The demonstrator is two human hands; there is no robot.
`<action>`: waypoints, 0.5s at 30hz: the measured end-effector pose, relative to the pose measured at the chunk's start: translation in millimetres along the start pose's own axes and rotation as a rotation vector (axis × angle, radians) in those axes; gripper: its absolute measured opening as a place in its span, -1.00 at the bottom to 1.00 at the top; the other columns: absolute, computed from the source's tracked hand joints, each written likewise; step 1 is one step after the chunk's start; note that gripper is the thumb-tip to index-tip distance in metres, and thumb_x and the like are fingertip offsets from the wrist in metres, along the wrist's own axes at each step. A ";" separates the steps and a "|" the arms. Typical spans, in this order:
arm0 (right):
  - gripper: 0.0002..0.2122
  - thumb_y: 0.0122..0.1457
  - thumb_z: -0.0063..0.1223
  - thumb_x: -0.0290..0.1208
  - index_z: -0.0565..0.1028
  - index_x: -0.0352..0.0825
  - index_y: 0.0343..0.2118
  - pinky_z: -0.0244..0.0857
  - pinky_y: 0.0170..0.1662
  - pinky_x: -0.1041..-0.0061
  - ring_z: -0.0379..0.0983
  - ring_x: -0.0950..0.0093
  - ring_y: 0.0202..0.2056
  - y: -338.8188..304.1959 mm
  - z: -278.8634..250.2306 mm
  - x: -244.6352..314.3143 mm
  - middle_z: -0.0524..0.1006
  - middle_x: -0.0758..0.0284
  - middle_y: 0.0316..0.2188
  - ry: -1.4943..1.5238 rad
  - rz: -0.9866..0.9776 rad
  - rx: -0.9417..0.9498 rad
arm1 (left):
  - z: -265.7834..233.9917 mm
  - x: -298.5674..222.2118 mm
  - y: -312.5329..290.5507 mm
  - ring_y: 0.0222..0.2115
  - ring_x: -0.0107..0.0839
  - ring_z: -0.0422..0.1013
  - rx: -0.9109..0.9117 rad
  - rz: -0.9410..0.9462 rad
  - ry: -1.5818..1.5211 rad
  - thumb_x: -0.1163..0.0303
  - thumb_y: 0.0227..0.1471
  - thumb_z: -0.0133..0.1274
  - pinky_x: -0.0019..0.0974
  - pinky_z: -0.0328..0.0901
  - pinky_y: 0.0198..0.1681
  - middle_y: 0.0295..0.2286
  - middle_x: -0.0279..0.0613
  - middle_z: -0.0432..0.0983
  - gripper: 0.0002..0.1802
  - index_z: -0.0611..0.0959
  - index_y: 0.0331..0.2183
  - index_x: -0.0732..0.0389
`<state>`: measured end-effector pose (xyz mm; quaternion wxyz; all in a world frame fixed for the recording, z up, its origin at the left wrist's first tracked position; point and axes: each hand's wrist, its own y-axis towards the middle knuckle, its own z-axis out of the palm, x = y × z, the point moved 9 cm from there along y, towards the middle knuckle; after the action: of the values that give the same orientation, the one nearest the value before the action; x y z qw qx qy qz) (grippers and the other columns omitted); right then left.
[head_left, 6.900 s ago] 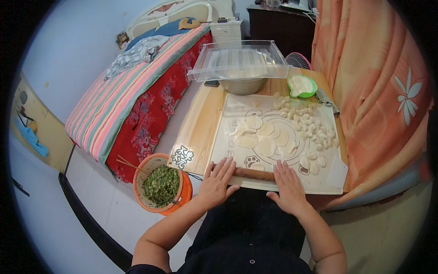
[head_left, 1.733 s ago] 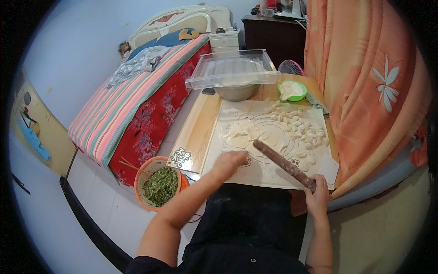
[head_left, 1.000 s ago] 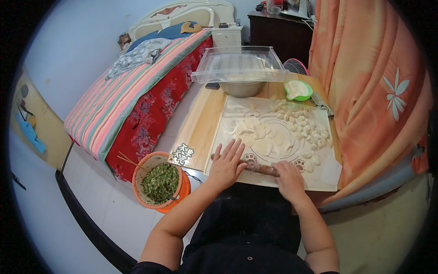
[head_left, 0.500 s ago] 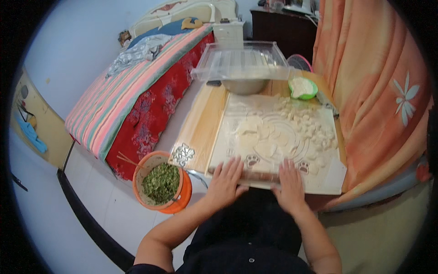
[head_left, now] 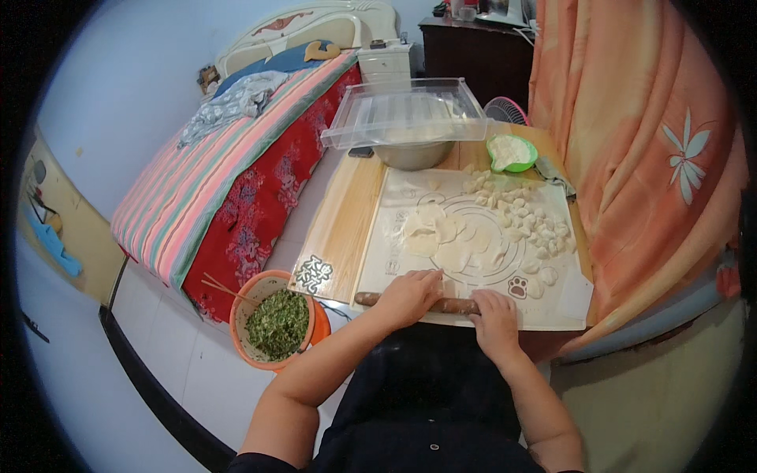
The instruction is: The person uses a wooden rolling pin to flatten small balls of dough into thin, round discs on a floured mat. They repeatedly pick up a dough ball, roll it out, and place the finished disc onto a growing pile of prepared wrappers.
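A brown wooden rolling pin [head_left: 453, 306] lies crosswise at the near edge of the white dough mat [head_left: 378, 268]. My left hand [head_left: 410, 299] is closed over its middle, fingers curled forward. My right hand [head_left: 497, 322] grips its right end, thumb at the near side. Whatever may be under the pin is hidden by the hands. Just beyond are several thin, flat dough wrappers [head_left: 453, 256], overlapping in the mat's printed circles. Many small floured dough pieces [head_left: 544, 229] are scattered along the mat's right side.
An orange bucket [head_left: 236, 331] of chopped green filling [head_left: 277, 322], with chopsticks, stands left of the table. At the back are a metal basin [head_left: 414, 156] under a clear plastic bin [head_left: 406, 118] and a green bowl of flour [head_left: 512, 152]. An orange curtain [head_left: 623, 158] borders the right.
My left hand has moved right along the rolling pin and curled round it. My right hand, flatter before, now bends at the pin's end. The view has shifted slightly.
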<state>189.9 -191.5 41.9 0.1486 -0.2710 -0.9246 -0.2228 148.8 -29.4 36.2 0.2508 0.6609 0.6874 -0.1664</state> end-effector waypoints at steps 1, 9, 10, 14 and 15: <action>-0.62 -0.01 0.16 -0.52 0.39 -0.34 -0.07 0.07 0.11 0.24 0.30 0.27 0.06 0.2 -3.4 4.0 0.44 0.27 -0.04 -0.005 -0.025 -0.030 | -1.1 0.5 12.9 -0.04 0.01 0.37 0.001 0.011 0.067 0.23 0.05 0.09 -0.09 0.30 -0.01 -0.08 0.06 0.45 -0.53 0.50 -0.02 0.21; -0.65 -0.04 0.16 -0.56 0.40 -0.30 -0.14 0.10 0.03 0.28 0.35 0.28 -0.06 -21.9 -32.3 24.1 0.46 0.28 -0.16 -0.004 -0.058 -0.083 | 18.7 10.1 39.7 -0.20 -0.06 0.43 0.097 -0.043 0.141 0.32 -0.04 0.10 -0.10 0.34 -0.13 -0.34 -0.07 0.52 -0.80 0.59 -0.34 0.19; -0.64 -0.05 0.17 -0.55 0.40 -0.31 -0.13 0.10 0.03 0.27 0.35 0.27 -0.06 -25.2 -34.7 23.1 0.45 0.27 -0.16 0.004 -0.048 -0.073 | 15.2 3.6 39.9 -0.20 -0.06 0.43 0.098 -0.040 0.146 0.33 -0.03 0.09 -0.10 0.34 -0.13 -0.35 -0.08 0.52 -0.83 0.58 -0.35 0.19; -0.64 -0.06 0.20 -0.53 0.41 -0.31 -0.14 0.11 0.03 0.25 0.35 0.26 -0.06 -40.7 -37.5 16.0 0.46 0.27 -0.16 0.039 -0.014 -0.071 | -3.8 -57.2 50.1 -0.23 -0.07 0.39 -0.052 0.274 -0.060 0.40 -0.05 0.13 -0.13 0.32 -0.13 -0.37 -0.13 0.48 -0.87 0.54 -0.40 0.19; -0.64 -0.06 0.21 -0.53 0.41 -0.31 -0.14 0.11 0.03 0.25 0.35 0.26 -0.07 -43.1 -35.4 14.6 0.46 0.26 -0.16 0.039 -0.010 -0.063 | 0.9 -67.8 52.3 -0.23 -0.09 0.39 -0.048 0.341 -0.018 0.41 -0.05 0.13 -0.15 0.32 -0.13 -0.37 -0.15 0.47 -0.88 0.54 -0.40 0.18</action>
<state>159.1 -235.0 63.7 0.1568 -0.2665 -0.9154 -0.2579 200.8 -82.2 79.1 0.2973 0.7603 0.5667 -0.1111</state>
